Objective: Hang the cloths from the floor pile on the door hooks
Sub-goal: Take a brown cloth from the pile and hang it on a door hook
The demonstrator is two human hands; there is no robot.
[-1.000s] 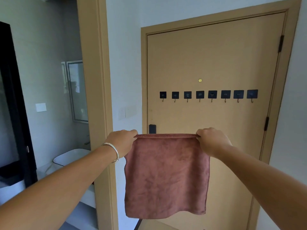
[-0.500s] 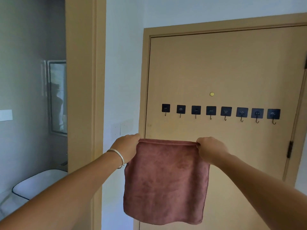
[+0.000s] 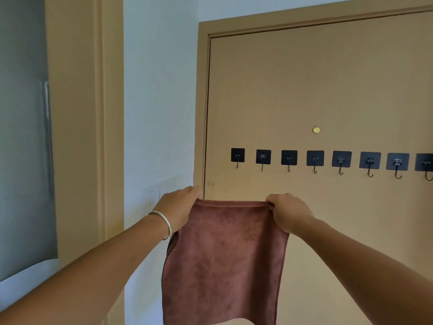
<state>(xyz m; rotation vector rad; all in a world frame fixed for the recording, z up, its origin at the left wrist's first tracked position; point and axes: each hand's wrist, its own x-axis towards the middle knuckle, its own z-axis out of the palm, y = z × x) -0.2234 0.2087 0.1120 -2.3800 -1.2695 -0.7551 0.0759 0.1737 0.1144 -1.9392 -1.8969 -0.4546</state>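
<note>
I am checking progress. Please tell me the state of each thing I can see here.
left hand, grips cloth's top left corner
right hand, grips top right corner
brown cloth, held spread, hanging free, below the hooks
door hooks, all bare
door, closed

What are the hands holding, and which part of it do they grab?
Both hands hold one reddish-brown cloth by its top edge: the left hand grips the top left corner, the right hand the top right corner.

A home hallway is shown: a tan wooden door (image 3: 328, 90) fitted with black adhesive hooks (image 3: 315, 158), set in white painted walls (image 3: 159, 102).
</note>
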